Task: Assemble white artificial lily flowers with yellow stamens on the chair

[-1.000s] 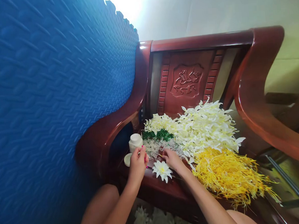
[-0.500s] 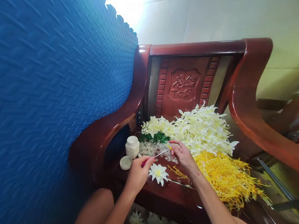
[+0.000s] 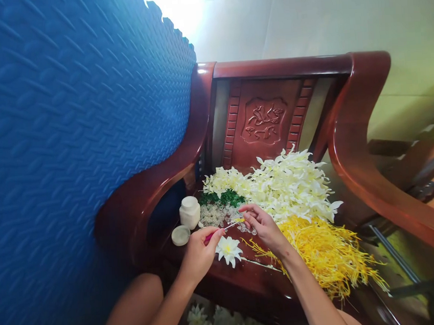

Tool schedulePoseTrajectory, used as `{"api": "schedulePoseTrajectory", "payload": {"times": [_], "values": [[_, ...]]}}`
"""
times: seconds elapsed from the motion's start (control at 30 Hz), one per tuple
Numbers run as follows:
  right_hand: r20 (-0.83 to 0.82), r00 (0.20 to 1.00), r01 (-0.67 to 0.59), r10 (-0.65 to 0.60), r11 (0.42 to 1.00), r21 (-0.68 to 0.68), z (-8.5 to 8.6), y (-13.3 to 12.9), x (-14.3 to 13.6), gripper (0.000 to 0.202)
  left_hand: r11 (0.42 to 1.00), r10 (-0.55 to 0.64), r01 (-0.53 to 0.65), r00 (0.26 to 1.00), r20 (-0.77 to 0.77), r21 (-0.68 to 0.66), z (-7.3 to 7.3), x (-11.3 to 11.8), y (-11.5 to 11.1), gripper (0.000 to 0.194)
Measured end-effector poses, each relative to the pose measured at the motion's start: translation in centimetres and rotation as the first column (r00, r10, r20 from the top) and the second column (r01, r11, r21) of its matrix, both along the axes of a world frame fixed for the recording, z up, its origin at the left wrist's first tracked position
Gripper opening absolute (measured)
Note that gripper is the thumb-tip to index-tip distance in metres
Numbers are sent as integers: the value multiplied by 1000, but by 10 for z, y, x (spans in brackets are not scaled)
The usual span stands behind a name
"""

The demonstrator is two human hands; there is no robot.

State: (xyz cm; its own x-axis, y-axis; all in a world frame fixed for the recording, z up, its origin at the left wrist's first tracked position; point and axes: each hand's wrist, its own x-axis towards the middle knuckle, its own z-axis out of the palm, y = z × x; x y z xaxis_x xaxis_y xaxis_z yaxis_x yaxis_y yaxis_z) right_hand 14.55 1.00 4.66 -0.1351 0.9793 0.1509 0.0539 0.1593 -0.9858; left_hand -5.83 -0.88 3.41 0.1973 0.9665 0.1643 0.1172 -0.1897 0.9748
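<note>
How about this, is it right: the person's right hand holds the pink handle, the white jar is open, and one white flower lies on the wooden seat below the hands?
Not quite: the left hand holds the pink handle, as the head view shows. The white jar is open, and one white flower lies on the wooden seat below the hands.

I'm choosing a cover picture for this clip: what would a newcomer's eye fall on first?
Probably the blue textured panel filling the left side. Next, the big heap of white flowers on the reddish wooden seat, with yellow strands piled in front. Lower, near the middle, the left hand holds a thin pink-handled tool, its tip near a yellow bit by the right hand's fingertips.
</note>
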Motion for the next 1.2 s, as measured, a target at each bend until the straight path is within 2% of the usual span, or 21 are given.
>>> {"api": "schedulePoseTrajectory", "payload": {"times": [0.2, 0.43, 0.6, 0.77, 0.93, 1.07, 1.2], "values": [[6, 1000, 10, -10, 1000, -9, 5, -3, -1, 33, 1000, -17, 18, 1000, 24, -15, 2, 0, -1, 27], [5, 1000, 11, -11, 999, -30, 10, -6, -2, 34, 1000, -27, 27, 999, -20, 12, 5, 0, -4, 26], [-37, 999, 9, -11, 999, -37, 7, -5, -8, 33, 1000, -8, 8, 1000, -24, 15, 2, 2, -5, 28], [-235, 965, 103, -116, 993, -65, -8, 0, -18, 36, 995, 79, -74, 994, -76, 67, 0, 3, -4, 32], [-309, 921, 216, -239, 971, -107, -20, 1, -30, 31, 996, 68, -61, 993, -92, 68, 2, 6, -7, 32], [-341, 887, 280, -311, 950, -138, -18, -3, -37, 31, 997, 33, -27, 997, -77, 77, 4, 8, -9, 30], [-388, 865, 279, -319, 947, -156, -12, -6, -39, 31, 997, 22, -15, 996, -87, 75, 3, 11, -10, 28]]}}
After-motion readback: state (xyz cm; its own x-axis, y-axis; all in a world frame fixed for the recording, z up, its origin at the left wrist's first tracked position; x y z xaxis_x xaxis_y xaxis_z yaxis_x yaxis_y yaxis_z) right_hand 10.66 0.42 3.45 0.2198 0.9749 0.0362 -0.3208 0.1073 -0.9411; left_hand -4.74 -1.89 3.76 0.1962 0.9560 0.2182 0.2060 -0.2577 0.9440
